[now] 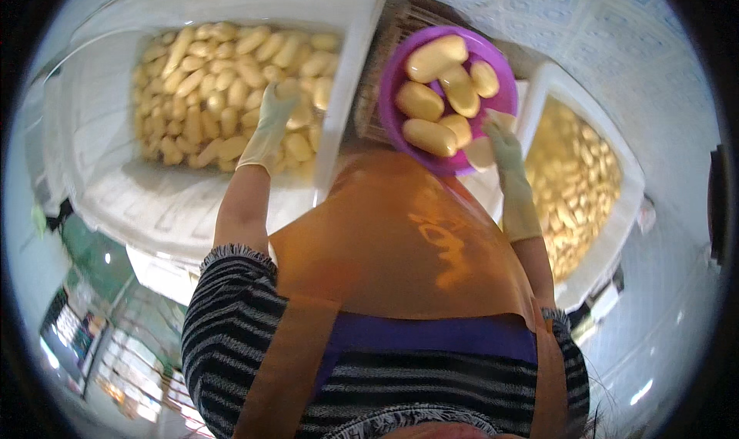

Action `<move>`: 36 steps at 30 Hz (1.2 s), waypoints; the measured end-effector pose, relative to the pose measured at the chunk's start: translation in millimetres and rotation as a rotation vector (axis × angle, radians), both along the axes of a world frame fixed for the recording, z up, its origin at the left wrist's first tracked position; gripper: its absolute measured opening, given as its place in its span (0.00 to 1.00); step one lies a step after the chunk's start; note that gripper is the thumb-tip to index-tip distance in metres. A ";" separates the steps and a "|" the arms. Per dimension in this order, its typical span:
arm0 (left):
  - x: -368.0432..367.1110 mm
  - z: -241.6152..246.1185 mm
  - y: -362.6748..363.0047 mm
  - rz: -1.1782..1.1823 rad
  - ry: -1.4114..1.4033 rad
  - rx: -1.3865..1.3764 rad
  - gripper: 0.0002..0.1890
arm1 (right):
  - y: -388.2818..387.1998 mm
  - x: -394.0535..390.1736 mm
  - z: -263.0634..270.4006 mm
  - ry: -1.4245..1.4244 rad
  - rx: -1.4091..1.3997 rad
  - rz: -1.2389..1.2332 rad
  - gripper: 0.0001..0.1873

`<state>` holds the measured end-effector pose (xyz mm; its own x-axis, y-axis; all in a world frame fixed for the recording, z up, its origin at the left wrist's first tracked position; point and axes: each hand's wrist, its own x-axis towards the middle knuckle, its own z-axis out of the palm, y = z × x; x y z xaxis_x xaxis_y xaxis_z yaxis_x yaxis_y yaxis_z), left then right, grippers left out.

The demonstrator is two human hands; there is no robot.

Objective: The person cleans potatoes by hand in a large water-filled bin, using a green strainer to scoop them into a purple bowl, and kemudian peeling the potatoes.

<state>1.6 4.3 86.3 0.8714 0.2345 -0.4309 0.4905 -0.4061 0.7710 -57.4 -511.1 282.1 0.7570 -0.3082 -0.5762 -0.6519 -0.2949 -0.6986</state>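
My left hand, in a pale rubber glove, reaches into water among peeled potatoes in the large white tub. Its fingers are blurred against the potatoes, so its grip is unclear. A purple plastic basin stands in front of me with several large peeled potatoes inside. At the basin's right rim is my right hand, gloved likewise. A pale potato lies beside its fingers, and another pale shape is at the fingertips; whether the hand grips it is unclear.
A brown slatted crate is under and beside the basin. To the right, a second white tub holds many smaller potatoes in cloudy yellowish water. An orange apron covers my front, reaching the basin. Patterned tiles lie beyond.
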 end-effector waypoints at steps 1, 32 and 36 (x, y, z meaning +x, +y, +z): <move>-18.5 -35.2 -0.4 -0.076 0.063 0.180 0.40 | 10.2 0.1 11.8 0.018 0.014 0.109 0.24; -3.7 163.3 -311.6 -1.316 -0.284 0.310 0.31 | -20.6 -34.0 -23.4 -0.098 0.776 -0.562 0.46; 1.0 173.6 -327.3 -1.206 -0.358 -0.116 0.14 | 8.6 -13.0 10.7 -0.195 0.226 -0.239 0.38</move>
